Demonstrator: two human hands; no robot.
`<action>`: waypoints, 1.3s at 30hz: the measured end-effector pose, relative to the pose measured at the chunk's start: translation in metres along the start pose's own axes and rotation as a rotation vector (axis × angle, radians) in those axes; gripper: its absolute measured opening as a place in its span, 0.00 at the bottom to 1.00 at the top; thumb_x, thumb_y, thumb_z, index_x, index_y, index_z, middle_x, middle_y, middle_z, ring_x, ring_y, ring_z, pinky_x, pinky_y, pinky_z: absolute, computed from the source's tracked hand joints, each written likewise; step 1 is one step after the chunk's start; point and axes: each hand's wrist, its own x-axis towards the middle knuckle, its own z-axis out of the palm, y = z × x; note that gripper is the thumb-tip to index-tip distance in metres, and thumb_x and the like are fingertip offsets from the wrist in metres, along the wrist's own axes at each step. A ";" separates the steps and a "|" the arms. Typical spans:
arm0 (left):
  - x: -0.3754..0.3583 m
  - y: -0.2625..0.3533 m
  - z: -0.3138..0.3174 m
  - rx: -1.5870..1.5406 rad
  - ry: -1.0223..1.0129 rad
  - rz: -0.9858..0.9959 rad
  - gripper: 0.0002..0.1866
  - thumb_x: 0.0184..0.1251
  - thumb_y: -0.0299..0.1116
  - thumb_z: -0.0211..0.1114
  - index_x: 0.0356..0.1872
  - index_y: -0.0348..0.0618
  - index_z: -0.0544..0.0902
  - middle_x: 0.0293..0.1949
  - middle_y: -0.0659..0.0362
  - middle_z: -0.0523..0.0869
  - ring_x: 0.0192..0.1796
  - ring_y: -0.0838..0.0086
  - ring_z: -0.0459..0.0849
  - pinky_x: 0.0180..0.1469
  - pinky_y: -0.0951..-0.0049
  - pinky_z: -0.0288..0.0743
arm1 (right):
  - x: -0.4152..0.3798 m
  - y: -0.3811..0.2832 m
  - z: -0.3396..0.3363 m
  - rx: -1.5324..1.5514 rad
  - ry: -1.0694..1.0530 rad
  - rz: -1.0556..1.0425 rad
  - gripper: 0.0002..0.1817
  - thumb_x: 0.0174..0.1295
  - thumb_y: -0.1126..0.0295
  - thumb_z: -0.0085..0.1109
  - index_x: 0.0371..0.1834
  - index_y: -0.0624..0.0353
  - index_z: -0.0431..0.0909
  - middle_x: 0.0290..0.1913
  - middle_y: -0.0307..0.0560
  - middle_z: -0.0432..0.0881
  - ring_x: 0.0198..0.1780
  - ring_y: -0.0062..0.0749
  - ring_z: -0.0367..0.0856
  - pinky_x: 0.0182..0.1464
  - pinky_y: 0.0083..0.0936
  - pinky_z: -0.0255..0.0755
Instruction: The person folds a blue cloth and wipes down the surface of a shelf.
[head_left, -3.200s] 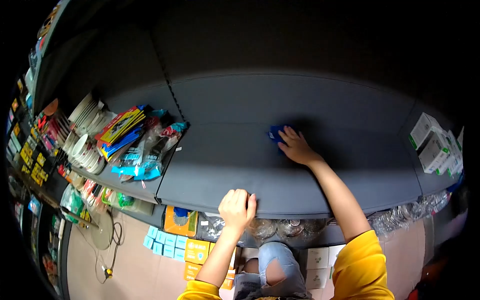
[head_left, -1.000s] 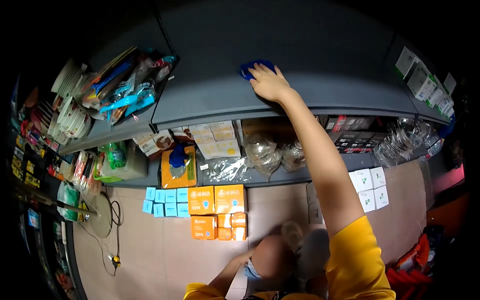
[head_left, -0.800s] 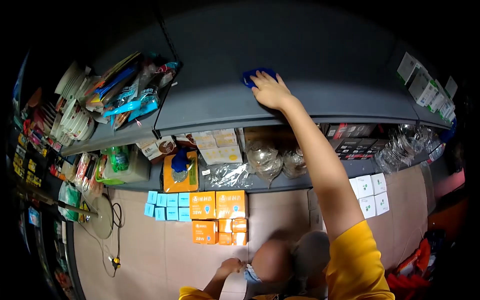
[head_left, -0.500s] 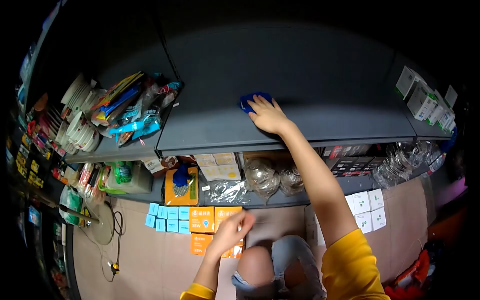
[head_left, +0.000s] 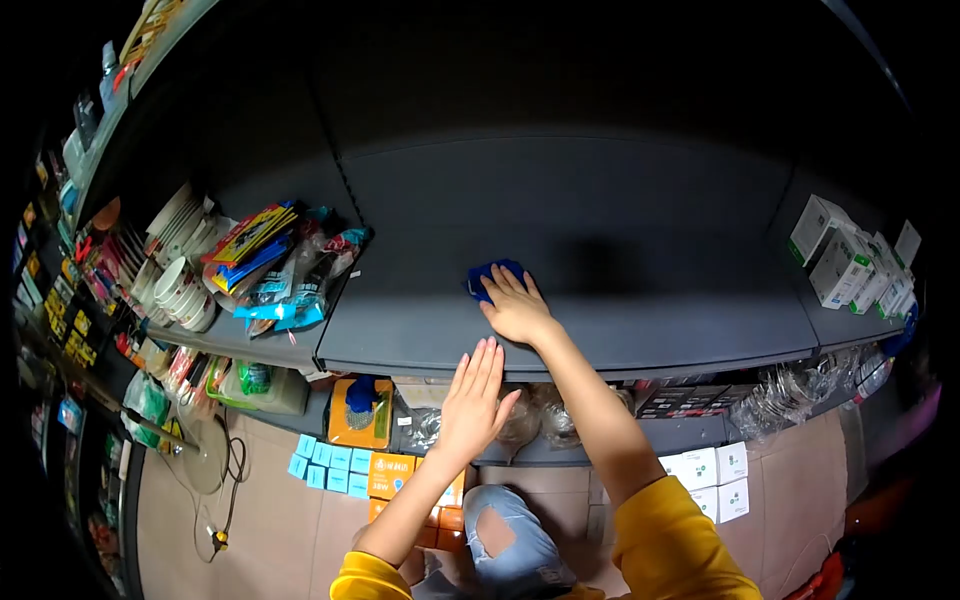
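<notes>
My right hand [head_left: 520,310] lies flat with fingers spread on a crumpled blue cloth [head_left: 482,283], pressing it against the dark grey shelf [head_left: 650,315]. Part of the cloth shows past the fingertips; the rest is under the palm. At the shelf's front edge is my left hand [head_left: 470,407], its fingers stretched out and held close together, holding nothing. From this view the left fingertips overlap the edge, just below and left of the right wrist.
Packaged goods [head_left: 285,265] and stacked bowls [head_left: 182,290] fill the shelf's left end; white boxes [head_left: 840,265] stand at its right. Below are plastic-wrapped items [head_left: 560,425]. On the floor sit light-blue boxes [head_left: 340,460], orange boxes [head_left: 388,470], white boxes [head_left: 720,480] and a cable [head_left: 237,480].
My left hand has risen from over the orange boxes to the shelf edge, and its curled fingers have straightened. My right hand stays on the cloth. The view has tilted upward.
</notes>
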 end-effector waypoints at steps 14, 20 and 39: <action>-0.011 -0.018 -0.012 -0.019 -0.049 0.077 0.32 0.60 0.39 0.57 0.62 0.32 0.59 0.63 0.46 0.61 0.67 0.59 0.56 0.67 0.60 0.48 | -0.031 0.001 -0.001 0.050 0.174 -0.062 0.25 0.62 0.62 0.39 0.62 0.58 0.61 0.67 0.50 0.56 0.70 0.36 0.49 0.69 0.37 0.37; -0.010 -0.019 -0.012 -0.059 -0.026 0.088 0.33 0.57 0.38 0.60 0.61 0.32 0.60 0.62 0.47 0.63 0.66 0.59 0.58 0.66 0.59 0.50 | -0.126 0.048 -0.033 -0.003 0.281 0.120 0.24 0.64 0.61 0.39 0.62 0.55 0.62 0.66 0.49 0.58 0.69 0.35 0.51 0.69 0.35 0.40; -0.017 -0.020 0.002 0.002 -0.002 0.128 0.38 0.55 0.36 0.60 0.64 0.34 0.54 0.65 0.47 0.56 0.69 0.59 0.51 0.69 0.57 0.42 | -0.157 0.075 -0.008 -0.175 0.751 0.415 0.22 0.60 0.64 0.41 0.56 0.61 0.68 0.62 0.51 0.65 0.67 0.35 0.57 0.68 0.38 0.41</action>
